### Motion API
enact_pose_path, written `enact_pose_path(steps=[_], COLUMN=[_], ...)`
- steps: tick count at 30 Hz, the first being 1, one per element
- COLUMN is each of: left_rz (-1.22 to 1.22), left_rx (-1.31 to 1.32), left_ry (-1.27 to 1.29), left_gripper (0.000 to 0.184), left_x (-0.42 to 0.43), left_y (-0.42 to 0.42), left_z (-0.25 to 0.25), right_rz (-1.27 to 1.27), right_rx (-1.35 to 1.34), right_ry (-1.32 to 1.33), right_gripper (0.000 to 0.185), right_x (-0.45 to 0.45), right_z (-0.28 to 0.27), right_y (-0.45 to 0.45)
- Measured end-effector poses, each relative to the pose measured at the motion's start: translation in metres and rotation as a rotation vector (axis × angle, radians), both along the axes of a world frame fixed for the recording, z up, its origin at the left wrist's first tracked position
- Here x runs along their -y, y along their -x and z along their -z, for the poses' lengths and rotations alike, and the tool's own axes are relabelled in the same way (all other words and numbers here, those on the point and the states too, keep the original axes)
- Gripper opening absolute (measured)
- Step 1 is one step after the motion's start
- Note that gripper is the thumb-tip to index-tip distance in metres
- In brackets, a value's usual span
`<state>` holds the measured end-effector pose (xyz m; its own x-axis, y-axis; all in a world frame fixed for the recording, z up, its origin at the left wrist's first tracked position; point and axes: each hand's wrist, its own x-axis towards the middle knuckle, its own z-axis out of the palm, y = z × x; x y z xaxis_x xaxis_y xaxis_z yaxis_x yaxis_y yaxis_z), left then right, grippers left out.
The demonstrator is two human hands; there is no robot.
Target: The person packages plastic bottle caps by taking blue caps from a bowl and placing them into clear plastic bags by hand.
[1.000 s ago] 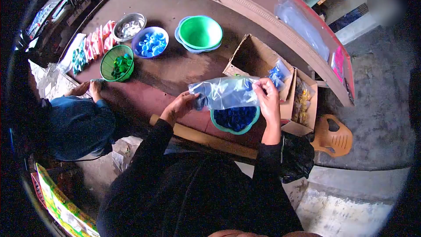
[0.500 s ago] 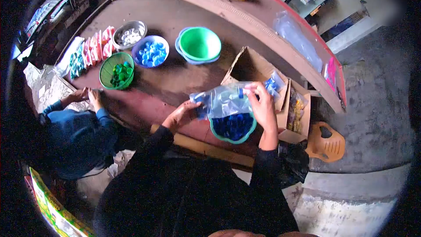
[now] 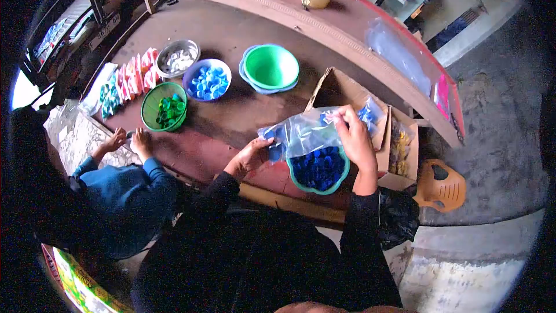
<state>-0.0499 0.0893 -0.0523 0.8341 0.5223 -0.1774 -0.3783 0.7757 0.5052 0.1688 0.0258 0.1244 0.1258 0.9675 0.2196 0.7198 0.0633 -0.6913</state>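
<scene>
A clear plastic bag (image 3: pixel 304 134) stretches between my two hands, with some dark blue caps at its left end. My left hand (image 3: pixel 253 154) is closed on that left end. At the opposite end, my right hand (image 3: pixel 355 139) pinches the bag's upper edge. Below the bag stands a teal scalloped bowl (image 3: pixel 319 190) full of dark blue bottle caps (image 3: pixel 317 169); the bag hides its back part. Just beyond my right hand, an open cardboard box (image 3: pixel 339 93) holds a bag of blue caps (image 3: pixel 366 115).
Farther left are a green basket (image 3: pixel 152 110) of green caps, a purple bowl (image 3: pixel 194 95) of light blue caps, a metal bowl (image 3: pixel 165 61) of white pieces and filled bags (image 3: pixel 130 81). Stacked green bowls (image 3: pixel 271 66) stand mid-table. A co-worker's hands (image 3: pixel 128 141) are at left. A raised shelf (image 3: pixel 341 43) runs behind.
The whole view has shifted, so the table's things sit slightly lower and farther right. Both my hands keep hold of the plastic bag above the bowl. The co-worker's hands have changed position slightly.
</scene>
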Motion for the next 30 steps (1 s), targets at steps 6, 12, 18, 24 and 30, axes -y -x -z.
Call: enact_pose_path(steps=[6,12,18,24,30], left_rz=[-0.029,0.013,0.003,0.022,0.016], left_rx=[0.022,0.026,-0.028,-0.042,-0.113], left_ry=[-0.012,-0.048,-0.154,-0.212,-0.251], left_gripper=[0.041,0.041,0.044,0.037,0.032], left_x=[-0.014,-0.017,-0.013,-0.005,0.001], left_y=[-0.014,-0.012,-0.018,-0.014,-0.021], left_z=[0.006,-0.003,0.001,-0.012,-0.012], right_rz=[0.005,0.030,0.086,0.189,0.187], right_rx=[0.047,0.058,-0.123,-0.076,-0.140], right_ry=[-0.085,-0.143,-0.158,-0.135,-0.166], right_gripper=[0.012,0.009,0.012,0.011,0.012], right_x=[-0.008,-0.006,0.002,0.026,0.046], right_z=[-0.007,-0.004,0.001,0.001,0.017], right_y=[-0.004,-0.018,-0.038,-0.047,-0.062])
